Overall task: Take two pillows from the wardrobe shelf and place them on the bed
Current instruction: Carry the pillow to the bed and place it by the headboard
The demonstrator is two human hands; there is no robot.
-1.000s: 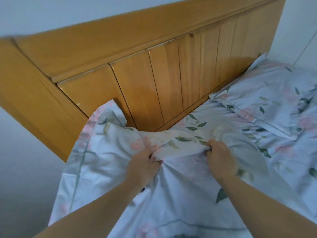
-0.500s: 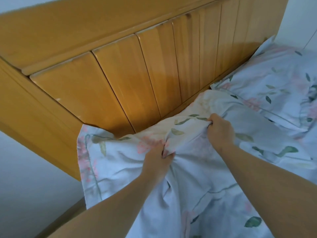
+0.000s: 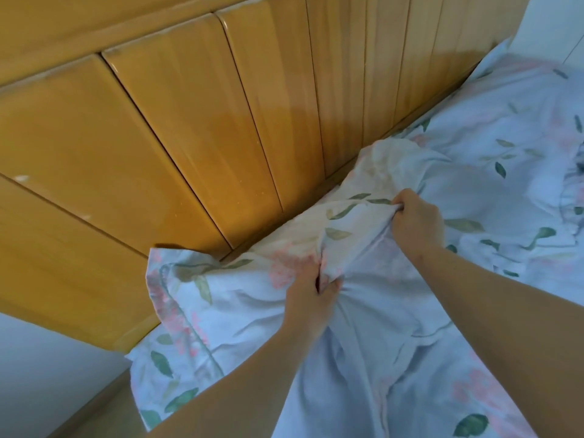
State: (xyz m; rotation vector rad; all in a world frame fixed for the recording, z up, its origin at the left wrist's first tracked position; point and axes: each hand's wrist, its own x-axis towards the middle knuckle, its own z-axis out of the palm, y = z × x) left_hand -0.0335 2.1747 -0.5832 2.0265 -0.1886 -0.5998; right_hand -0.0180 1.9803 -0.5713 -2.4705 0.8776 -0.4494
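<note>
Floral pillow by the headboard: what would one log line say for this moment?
left hand: grips white floral fabric pillow | right hand: grips same pillow | pillow: against wooden slatted headboard | second floral pillow: lying right

The bed (image 3: 521,327) has a tall wooden headboard (image 3: 202,128) made of yellow-brown planks. Pale blue bedding with pink flowers and green leaves covers the bed. One pillow (image 3: 240,317) in the same flowery cloth lies at the near end, with its top edge touching the headboard. Another pillow (image 3: 518,128) lies farther along, also up against the headboard. The cloth between them is bunched and wrinkled.
</note>
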